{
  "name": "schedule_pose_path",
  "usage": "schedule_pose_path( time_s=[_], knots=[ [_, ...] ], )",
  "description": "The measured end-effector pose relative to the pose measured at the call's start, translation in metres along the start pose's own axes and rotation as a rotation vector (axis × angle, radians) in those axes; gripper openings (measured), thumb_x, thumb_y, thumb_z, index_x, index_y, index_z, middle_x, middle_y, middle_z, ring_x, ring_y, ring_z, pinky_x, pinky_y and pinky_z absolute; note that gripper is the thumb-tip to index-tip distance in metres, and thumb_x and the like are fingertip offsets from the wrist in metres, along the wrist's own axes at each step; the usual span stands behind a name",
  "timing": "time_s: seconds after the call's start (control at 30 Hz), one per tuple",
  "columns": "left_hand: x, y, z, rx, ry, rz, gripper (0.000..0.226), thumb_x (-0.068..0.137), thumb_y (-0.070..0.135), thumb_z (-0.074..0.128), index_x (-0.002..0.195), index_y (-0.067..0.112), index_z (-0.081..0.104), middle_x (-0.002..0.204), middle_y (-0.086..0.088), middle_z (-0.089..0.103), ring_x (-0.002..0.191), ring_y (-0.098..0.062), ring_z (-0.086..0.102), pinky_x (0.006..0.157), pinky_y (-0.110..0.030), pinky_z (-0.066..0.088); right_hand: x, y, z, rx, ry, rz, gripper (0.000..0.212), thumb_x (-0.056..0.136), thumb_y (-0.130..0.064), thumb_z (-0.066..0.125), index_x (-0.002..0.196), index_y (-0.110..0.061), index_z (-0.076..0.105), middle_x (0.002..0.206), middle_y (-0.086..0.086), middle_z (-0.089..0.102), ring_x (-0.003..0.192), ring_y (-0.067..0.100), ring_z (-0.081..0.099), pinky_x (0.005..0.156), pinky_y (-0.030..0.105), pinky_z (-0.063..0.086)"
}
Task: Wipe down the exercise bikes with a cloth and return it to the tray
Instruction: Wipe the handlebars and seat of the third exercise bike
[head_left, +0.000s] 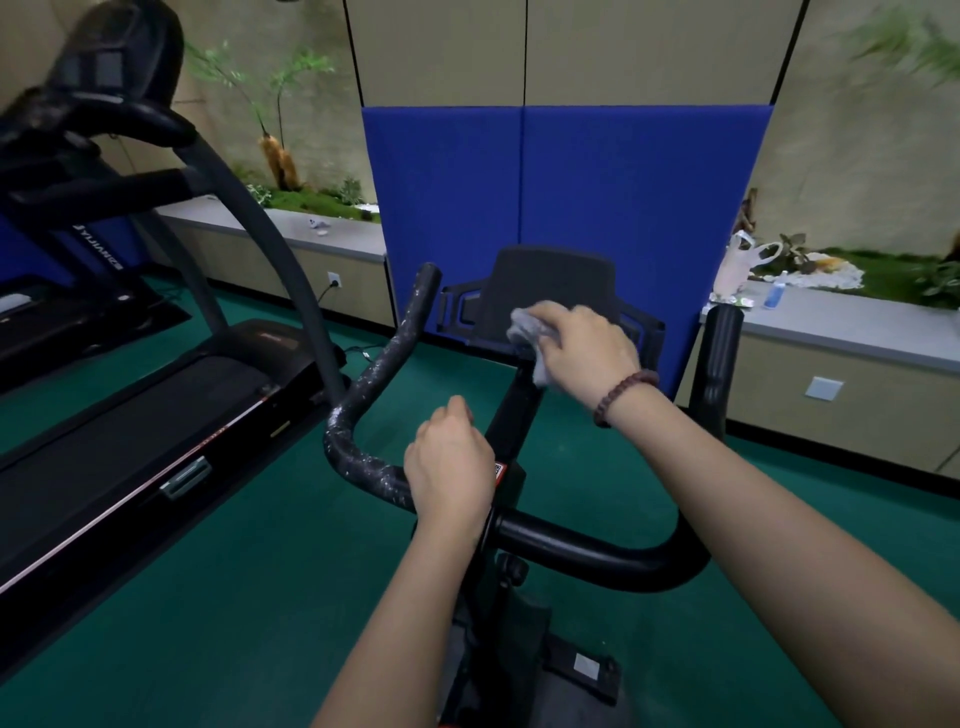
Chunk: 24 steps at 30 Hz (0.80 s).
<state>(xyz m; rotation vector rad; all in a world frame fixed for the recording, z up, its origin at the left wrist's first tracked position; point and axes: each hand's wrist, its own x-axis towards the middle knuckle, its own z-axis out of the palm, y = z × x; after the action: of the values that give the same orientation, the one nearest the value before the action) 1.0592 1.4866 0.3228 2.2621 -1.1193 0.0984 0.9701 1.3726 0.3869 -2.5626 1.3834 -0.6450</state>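
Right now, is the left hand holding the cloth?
No, the right hand holds the grey cloth on the bike's console; the left hand grips the handlebar.

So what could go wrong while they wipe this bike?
1. The cloth is bunched under the right hand with a corner hanging loose, so it might slip and fall to the floor.
2. The right hand presses on the console, and a hard push may tilt it.
3. The handlebar that the left hand grips looks flaky on its left side. Wiping there could rub bits off.
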Motion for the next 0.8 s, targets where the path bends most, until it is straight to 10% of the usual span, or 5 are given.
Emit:
schedule_pose_path(
  time_s=[0.8],
  knots=[
    [0.0,0.001,-0.002,-0.054,-0.016,-0.043,0.019,0.091,0.009,0.039,0.099,0.011,0.056,0.098,-0.008,0.063,0.087,-0.029,0.058,0.07,-0.037,0.042,0.005,-0.002,0.027,-0.326,-0.07,-0.151,0.03,0.092,-0.012,0.043,0.118,-0.01,0.056,0.113,0.012,0.045,0.092,0.034,0.055,0.064,0.035,0.034]
  ],
)
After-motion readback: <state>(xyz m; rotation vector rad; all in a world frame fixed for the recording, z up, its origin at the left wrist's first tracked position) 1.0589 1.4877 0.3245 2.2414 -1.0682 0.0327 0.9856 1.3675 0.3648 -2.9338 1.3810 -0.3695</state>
